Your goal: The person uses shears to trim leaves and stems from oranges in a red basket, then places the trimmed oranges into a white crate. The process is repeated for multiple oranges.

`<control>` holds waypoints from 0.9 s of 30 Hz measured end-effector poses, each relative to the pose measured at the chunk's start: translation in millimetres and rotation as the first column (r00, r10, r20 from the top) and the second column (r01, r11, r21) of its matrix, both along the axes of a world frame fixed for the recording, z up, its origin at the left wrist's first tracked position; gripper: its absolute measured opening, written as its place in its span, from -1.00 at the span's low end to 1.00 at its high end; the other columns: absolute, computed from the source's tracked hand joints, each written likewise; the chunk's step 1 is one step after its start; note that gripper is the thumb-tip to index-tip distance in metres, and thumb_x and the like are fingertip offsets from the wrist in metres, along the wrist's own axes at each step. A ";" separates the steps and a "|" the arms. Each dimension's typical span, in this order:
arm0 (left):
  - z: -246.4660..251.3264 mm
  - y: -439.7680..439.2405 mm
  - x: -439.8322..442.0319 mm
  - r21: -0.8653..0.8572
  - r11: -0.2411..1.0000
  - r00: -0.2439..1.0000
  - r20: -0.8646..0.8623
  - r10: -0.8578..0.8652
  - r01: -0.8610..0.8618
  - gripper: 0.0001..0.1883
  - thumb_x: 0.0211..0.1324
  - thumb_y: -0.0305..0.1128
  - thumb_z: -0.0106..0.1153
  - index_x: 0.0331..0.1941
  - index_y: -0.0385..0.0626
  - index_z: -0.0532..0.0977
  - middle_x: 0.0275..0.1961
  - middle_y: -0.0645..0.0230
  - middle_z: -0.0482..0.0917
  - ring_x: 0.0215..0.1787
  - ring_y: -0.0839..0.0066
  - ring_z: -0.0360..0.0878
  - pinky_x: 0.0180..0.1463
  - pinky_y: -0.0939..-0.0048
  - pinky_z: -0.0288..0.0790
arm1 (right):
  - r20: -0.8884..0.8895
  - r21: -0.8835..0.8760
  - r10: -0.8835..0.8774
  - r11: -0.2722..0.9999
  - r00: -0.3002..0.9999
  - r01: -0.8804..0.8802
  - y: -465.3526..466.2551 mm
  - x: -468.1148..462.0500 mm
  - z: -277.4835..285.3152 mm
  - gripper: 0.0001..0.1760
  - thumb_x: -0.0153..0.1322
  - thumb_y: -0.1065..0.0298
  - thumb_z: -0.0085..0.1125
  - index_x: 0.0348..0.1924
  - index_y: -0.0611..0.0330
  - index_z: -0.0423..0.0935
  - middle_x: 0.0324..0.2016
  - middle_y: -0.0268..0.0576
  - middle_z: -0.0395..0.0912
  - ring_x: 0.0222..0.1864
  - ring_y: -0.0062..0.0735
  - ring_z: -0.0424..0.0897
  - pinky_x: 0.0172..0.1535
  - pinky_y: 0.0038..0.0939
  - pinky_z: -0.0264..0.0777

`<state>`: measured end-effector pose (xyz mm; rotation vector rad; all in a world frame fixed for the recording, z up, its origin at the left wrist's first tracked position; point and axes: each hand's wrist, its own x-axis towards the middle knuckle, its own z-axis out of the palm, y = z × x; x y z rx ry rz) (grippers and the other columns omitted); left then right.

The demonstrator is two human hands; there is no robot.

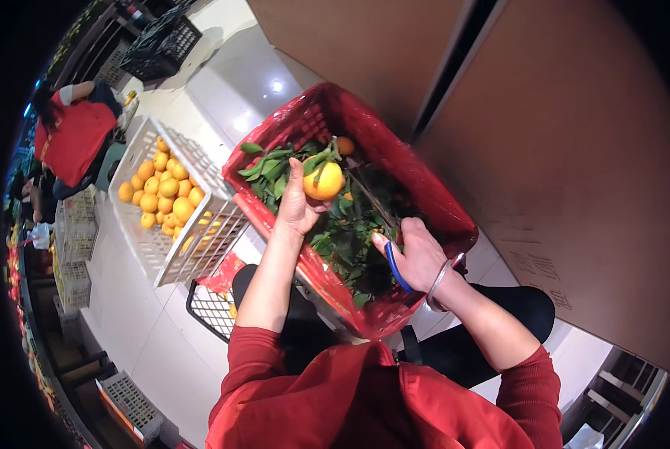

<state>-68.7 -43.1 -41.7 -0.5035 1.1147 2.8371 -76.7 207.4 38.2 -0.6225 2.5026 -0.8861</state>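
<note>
My left hand (300, 207) holds an orange (323, 181) with a green stem and leaves still on it, above a red plastic-lined crate (245, 207). In my right hand (422, 255) are scissors with a blue handle (397, 268); their blades (371, 196) point up and left towards the fruit, and whether they are parted is hard to tell. Green leaves and twigs (340, 247) fill much of the crate, and another orange (345, 146) lies near its far end. Left of it, a white plastic crate (169, 269) holds several loose oranges (168, 187).
Large cardboard boxes (565, 168) stand close on the right. A black wire basket (200, 308) sits on the floor between the white crate and my legs. At upper left a person in a red vest (77, 134) sits near stacked crates (77, 224). A black crate (161, 50) stands beyond.
</note>
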 end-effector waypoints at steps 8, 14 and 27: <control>32.4 26.8 42.2 -0.077 0.982 0.972 0.172 -0.157 0.173 -0.18 0.00 0.51 -0.21 -0.11 -0.09 0.45 -0.38 0.24 0.61 -0.51 0.52 0.57 -0.55 0.57 0.39 | -0.100 -0.038 0.102 0.994 0.990 -0.106 -14.9 12.6 -2.0 -0.40 0.38 -0.10 0.12 -0.36 0.45 0.42 -0.33 0.24 0.46 -0.24 0.19 0.51 -0.15 -0.08 0.40; -8.3 24.8 60.0 0.263 0.904 0.870 0.281 -0.405 0.336 -0.10 -0.11 0.61 -0.30 -0.16 -0.07 0.44 -0.50 0.00 0.55 -0.82 0.53 0.26 -0.78 0.65 0.10 | 0.137 0.149 0.171 0.970 0.976 -0.191 -20.6 24.6 -21.6 -0.25 0.41 -0.26 -0.05 -0.66 0.38 0.49 -0.69 0.19 0.48 -0.54 0.16 0.57 -0.41 -0.09 0.48; 3.6 -95.1 -6.2 -0.983 -0.141 0.921 -0.159 0.356 -0.115 -0.71 0.06 -0.34 0.24 -0.12 -0.17 0.58 -0.05 0.27 0.57 -0.10 0.42 0.57 -0.04 0.48 0.49 | 0.839 -0.137 0.087 0.989 0.537 0.054 10.8 40.1 27.5 -0.21 0.41 -0.40 -0.32 -0.44 0.31 0.42 -0.60 -0.15 0.52 -0.57 -0.37 0.58 -0.43 -0.42 0.49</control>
